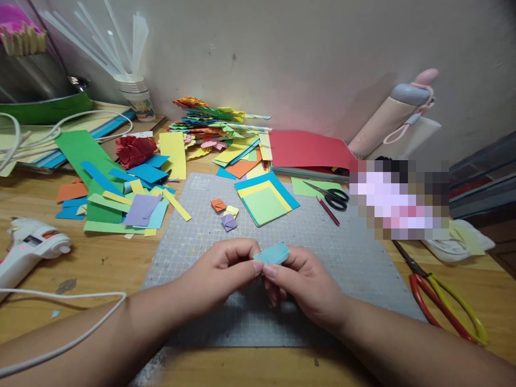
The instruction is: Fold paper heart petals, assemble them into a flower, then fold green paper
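Observation:
Both my hands meet over the near middle of a grey cutting mat (322,236). My left hand (223,271) and my right hand (302,282) are closed in a pinch on a small folded light-blue paper piece (273,253), held just above the mat. Three small folded paper pieces lie farther back on the mat: an orange one (218,204), a yellow one (232,210) and a purple one (228,221). A stack of square sheets (266,198), green on yellow on blue, sits behind them.
Coloured paper scraps (116,193) cover the wooden table at left, folded paper shapes (209,121) at the back. Black scissors (334,196), a red pencil (327,210), a red sheet (306,150), red-and-yellow scissors (443,301) at right. A glue gun (30,247) and its white cord (64,322) at left.

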`<state>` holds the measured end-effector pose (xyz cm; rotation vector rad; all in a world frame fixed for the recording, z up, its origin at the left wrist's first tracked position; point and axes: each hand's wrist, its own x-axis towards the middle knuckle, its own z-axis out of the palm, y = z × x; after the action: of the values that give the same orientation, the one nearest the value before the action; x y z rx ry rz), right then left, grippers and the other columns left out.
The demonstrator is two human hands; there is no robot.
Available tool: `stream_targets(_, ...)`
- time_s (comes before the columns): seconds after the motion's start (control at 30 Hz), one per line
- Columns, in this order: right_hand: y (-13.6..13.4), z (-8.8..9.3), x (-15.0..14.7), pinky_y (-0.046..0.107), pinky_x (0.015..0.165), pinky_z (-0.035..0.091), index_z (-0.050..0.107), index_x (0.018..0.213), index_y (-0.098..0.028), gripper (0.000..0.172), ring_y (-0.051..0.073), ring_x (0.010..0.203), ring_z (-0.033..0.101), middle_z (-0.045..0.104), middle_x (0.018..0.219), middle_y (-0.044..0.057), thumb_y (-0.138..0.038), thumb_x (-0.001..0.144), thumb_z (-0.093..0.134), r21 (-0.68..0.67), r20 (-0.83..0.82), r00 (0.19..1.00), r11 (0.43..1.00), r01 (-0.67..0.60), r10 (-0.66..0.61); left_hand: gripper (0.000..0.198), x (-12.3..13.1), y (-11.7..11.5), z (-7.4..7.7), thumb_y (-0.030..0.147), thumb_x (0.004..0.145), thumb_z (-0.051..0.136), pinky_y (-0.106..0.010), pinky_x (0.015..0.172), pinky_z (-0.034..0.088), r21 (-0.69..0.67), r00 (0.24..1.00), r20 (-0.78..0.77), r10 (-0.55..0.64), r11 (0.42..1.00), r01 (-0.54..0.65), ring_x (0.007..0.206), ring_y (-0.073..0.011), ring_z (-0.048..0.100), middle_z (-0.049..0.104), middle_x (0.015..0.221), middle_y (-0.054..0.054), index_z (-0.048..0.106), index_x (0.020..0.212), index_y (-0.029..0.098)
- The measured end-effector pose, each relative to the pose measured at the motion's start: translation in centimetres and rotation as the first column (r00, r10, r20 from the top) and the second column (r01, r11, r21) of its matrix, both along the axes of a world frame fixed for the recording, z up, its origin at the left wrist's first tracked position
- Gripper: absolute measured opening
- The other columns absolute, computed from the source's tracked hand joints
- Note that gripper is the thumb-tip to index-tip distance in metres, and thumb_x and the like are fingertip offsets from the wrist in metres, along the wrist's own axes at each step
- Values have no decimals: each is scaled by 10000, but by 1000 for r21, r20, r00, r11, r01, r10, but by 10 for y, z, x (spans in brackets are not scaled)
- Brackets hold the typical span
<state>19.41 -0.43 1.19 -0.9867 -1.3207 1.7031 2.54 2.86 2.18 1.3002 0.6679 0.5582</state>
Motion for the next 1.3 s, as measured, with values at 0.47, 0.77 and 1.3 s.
stream_targets(0.47,0,-1,1,204,466,388,539,676,-171,226,73,483,455,501,568,-38,-334,831,563,-2,-36,998,999,46,-46,271,-3,-1,0,326,850,531,-247,599,395,37,1000,-16,10,999,-9,628,-133,560,631,643,-21,566,648,149)
stream_targets(0.77,3,-1,2,194,430,318,543,642,-169,212,64,427,386,458,482,-59,-279,822,529,-24,39,999,999,25,-24,165,0,2,-6,279,778,606,-214,557,329,-24,997,1,83,996,-83,578,-92,439,504,612,46,526,696,161)
stream_targets(1.3,3,3,1,224,475,339,475,661,-191,122,87,503,419,460,564,-51,-160,778,488,169,239,961,980,104,-143,115,3,1,-4,247,781,593,-208,555,354,-3,979,-46,196,981,-196,601,-83,446,501,682,42,516,788,163)
